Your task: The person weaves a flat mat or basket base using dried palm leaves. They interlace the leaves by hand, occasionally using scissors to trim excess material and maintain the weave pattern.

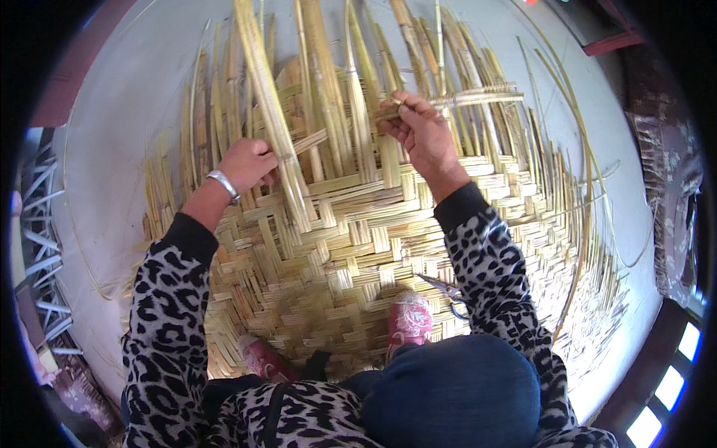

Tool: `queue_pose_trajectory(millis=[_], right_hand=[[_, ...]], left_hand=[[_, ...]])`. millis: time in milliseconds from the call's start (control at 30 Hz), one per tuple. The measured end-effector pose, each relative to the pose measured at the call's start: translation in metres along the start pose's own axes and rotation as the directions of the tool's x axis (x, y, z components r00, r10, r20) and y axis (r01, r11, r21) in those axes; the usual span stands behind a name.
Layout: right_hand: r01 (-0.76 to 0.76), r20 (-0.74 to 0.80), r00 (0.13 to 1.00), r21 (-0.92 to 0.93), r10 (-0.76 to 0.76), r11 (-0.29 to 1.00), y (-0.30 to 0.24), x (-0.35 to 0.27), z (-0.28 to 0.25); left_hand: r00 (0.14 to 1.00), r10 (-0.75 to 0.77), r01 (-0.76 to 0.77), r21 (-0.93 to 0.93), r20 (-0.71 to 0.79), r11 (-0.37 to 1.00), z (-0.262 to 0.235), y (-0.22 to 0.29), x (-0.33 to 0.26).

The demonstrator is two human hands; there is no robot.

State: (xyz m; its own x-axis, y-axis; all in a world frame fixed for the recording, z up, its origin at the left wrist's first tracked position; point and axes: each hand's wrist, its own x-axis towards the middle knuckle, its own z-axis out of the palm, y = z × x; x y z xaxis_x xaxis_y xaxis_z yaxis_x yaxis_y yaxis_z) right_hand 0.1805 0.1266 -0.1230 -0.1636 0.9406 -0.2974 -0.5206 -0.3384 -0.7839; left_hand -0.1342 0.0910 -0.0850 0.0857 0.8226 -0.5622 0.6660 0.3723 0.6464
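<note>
Pale floor (104, 194) surrounds a coarse plaited mat (351, 257) fringed with long strips (323, 71).

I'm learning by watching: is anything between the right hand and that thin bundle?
Nothing visible: the right hand has its fingers on the bundle. Long strips do stand between it and the left hand.

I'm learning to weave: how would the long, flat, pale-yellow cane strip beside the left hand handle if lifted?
The cane strip would probably feel fairly stiff, since it runs straight past the left hand. It is likely light, looking narrow for its length. Its far end might swing, reaching well beyond the hand.
</note>
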Motion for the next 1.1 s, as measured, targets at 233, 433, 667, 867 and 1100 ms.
queue_pose_trajectory(millis=[233,433,667,867,1100], right_hand=[[0.014,-0.179,0.984,0.088,0.002,0.996,0.019,-0.034,-0.042],[-0.084,-0.133,0.984,0.23,0.116,0.969,0.019,-0.047,-0.064],[-0.129,-0.078,0.985,0.242,0.152,0.962,0.013,-0.049,-0.074],[-0.047,-0.121,0.991,0.07,0.055,0.996,0.0,-0.055,-0.089],[-0.051,-0.194,0.981,-0.284,-0.005,0.957,0.003,-0.061,-0.085]], left_hand=[[0.977,0.187,-0.21,0.556,0.098,0.804,-0.001,-0.009,0.007],[0.98,0.195,-0.162,0.697,0.033,0.698,0.005,-0.005,-0.004],[0.987,0.153,-0.152,0.531,0.042,0.834,0.005,-0.022,-0.001],[0.981,0.152,-0.184,0.344,0.12,0.921,-0.001,-0.051,0.0],[0.996,0.021,-0.074,0.637,0.091,0.768,0.011,-0.024,0.007]])
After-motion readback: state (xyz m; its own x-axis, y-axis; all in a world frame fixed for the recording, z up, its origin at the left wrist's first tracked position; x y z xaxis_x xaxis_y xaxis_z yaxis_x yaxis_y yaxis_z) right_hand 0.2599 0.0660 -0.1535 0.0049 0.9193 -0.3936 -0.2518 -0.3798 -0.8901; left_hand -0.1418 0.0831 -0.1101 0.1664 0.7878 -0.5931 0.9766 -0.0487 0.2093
